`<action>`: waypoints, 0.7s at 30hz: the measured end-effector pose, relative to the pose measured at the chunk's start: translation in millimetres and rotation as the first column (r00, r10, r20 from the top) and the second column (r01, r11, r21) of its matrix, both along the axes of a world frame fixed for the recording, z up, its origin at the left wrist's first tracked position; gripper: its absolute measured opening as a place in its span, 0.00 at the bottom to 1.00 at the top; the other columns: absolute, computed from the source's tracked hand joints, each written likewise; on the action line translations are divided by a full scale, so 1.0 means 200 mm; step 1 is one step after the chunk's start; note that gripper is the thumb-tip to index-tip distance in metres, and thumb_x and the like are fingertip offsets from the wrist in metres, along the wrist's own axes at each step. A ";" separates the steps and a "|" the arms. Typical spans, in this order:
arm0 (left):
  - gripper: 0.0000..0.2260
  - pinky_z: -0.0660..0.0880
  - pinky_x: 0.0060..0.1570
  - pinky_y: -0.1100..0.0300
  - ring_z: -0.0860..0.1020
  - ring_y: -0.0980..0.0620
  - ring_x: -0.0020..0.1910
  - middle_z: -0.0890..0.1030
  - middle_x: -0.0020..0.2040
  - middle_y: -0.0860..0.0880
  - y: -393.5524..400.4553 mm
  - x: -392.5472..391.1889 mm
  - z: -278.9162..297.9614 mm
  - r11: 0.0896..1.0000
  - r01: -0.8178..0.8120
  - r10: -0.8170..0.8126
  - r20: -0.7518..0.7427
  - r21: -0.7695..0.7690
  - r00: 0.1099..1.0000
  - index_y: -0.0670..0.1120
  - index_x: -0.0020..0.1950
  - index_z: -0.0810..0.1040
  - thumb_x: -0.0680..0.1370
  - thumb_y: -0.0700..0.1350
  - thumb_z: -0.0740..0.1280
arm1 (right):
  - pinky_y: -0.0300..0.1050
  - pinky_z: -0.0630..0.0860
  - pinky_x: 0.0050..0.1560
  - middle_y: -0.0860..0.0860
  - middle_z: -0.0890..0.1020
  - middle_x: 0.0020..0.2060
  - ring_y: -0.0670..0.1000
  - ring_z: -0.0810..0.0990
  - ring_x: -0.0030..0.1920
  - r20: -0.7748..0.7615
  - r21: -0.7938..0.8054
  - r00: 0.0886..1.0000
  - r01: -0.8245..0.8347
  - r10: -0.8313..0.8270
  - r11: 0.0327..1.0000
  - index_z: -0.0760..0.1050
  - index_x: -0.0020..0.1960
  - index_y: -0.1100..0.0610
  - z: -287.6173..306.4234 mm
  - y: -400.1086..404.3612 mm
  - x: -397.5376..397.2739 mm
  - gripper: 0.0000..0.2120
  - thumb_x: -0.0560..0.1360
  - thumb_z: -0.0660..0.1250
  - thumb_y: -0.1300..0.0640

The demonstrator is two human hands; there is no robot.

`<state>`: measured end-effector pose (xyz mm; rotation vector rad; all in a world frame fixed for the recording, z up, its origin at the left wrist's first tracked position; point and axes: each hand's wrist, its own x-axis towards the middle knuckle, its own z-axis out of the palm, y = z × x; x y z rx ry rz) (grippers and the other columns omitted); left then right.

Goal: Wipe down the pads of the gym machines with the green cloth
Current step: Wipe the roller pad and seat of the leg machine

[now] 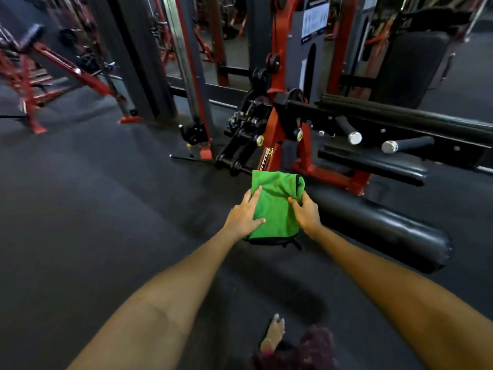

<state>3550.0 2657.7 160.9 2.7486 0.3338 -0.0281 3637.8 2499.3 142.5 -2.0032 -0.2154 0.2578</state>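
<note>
Green cloth [276,204] draped over the near end of a black roller pad [378,231], which runs low and rightward from the hands. Cloth covers the pad's end cap; a dark hem shows along its lower edge.

Left hand [244,216]: fingers straight and spread, palm flat, pressing down on the cloth's left side. Right hand [306,213]: fingers curled, pinching a fold of cloth at its right edge, where the fabric bunches up.

Both forearms reach in from the bottom of the view, bare.

Behind the pad: a red-and-black machine frame [277,140] with two further black roller pads stacked above, the lower one [370,166] just behind the cloth. Two short grip handles [346,129] with silver caps stick out from the black beam. An upright black back pad [410,68] stands farther right. Dark rubber floor [93,209] all round. A bare foot [274,332] shows at the bottom edge. More red-framed machines [40,73] at upper left, blurred.
</note>
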 end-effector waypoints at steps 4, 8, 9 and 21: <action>0.42 0.70 0.60 0.49 0.73 0.38 0.64 0.50 0.79 0.44 0.11 0.38 -0.06 0.997 0.051 -0.053 -0.032 -0.058 0.998 0.54 0.78 0.43 0.75 0.50 0.70 | 0.54 0.75 0.53 0.61 0.80 0.53 0.62 0.78 0.54 -0.046 -0.025 0.981 0.189 -0.190 0.982 0.67 0.57 0.59 -0.04 0.10 0.29 0.15 0.77 0.65 0.51; 0.42 0.69 0.61 0.51 0.72 0.39 0.66 0.51 0.79 0.46 0.15 0.73 -0.14 0.981 0.152 -0.162 -0.073 -0.120 0.984 0.54 0.78 0.45 0.74 0.51 0.71 | 0.53 0.74 0.52 0.62 0.79 0.54 0.63 0.78 0.55 -0.040 -0.089 0.935 0.348 -0.353 0.933 0.64 0.62 0.60 -0.06 0.12 0.49 0.20 0.77 0.66 0.52; 0.42 0.69 0.62 0.51 0.71 0.40 0.66 0.51 0.79 0.46 0.15 0.74 -0.15 0.979 0.157 -0.165 -0.057 -0.129 0.985 0.54 0.78 0.46 0.74 0.50 0.71 | 0.53 0.73 0.51 0.62 0.79 0.54 0.63 0.77 0.55 -0.036 -0.104 0.932 0.355 -0.361 0.929 0.63 0.63 0.60 -0.05 0.12 0.49 0.20 0.77 0.65 0.52; 0.42 0.65 0.68 0.51 0.63 0.45 0.73 0.54 0.77 0.47 0.24 1.12 -0.34 0.876 0.438 -0.454 -0.040 -0.199 0.890 0.50 0.78 0.47 0.72 0.51 0.71 | 0.68 0.59 0.66 0.56 0.71 0.69 0.62 0.63 0.71 0.297 -0.643 0.923 0.382 -0.243 0.664 0.71 0.68 0.52 -0.18 0.46 0.74 0.31 0.74 0.46 0.38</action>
